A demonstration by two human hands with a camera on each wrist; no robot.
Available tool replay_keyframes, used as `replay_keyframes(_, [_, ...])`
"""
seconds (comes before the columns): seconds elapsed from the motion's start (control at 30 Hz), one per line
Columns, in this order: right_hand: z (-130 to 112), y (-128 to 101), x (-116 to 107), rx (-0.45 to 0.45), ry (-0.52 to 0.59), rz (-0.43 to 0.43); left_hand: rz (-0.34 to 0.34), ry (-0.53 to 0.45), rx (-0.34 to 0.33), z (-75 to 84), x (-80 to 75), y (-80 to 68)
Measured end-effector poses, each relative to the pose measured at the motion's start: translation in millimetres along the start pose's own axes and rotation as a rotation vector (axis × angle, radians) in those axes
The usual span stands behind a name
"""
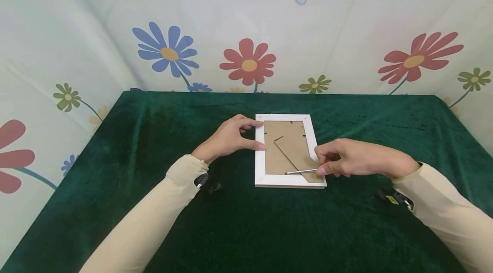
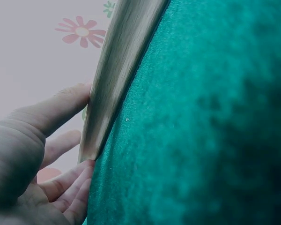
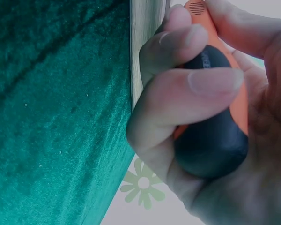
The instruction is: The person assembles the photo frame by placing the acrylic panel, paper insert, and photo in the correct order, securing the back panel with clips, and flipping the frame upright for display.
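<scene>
A white picture frame (image 1: pixel 261 166) lies face down on the green cloth, its brown backing board (image 1: pixel 283 134) and folding stand (image 1: pixel 296 153) facing up. My left hand (image 1: pixel 231 136) rests against the frame's left edge (image 2: pixel 117 70), thumb and fingers straight along it. My right hand (image 1: pixel 346 157) grips a screwdriver with an orange and black handle (image 3: pixel 215 117). Its metal shaft (image 1: pixel 300 172) points left, with the tip over the lower part of the backing board.
The green velvet cloth (image 1: pixel 154 136) covers the whole table. Flower-patterned sheets (image 1: pixel 246 29) wall in the back and both sides. Wrist-worn cameras (image 1: pixel 208 185) sit at both cuffs.
</scene>
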State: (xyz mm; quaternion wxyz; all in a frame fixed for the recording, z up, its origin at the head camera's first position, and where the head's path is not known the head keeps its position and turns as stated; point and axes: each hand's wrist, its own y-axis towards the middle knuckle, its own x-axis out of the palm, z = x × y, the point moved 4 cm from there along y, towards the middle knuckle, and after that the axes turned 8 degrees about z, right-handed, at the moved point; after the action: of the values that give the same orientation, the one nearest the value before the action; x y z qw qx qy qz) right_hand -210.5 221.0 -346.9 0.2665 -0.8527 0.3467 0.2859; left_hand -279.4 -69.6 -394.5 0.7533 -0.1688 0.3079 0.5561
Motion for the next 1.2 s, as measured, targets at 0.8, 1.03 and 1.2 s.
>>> replay_keyframes(0.8, [-3.7,8.5,-6.9,0.133,-0.013,-0.074,0.001,-0.008,0.004,1.4,-1.1,-0.3])
replay_keyframes(1.03, [0.3,5.4,-3.5,0.086,0.01,-0.029,-0.003,-0.006,0.007,0.3,0.2,-0.9])
replay_keyframes(1.2, [4.0,2.9,-1.5,0.034,0.015,-0.006,-0.001,-0.004,0.004,-0.9,0.1,-1.9])
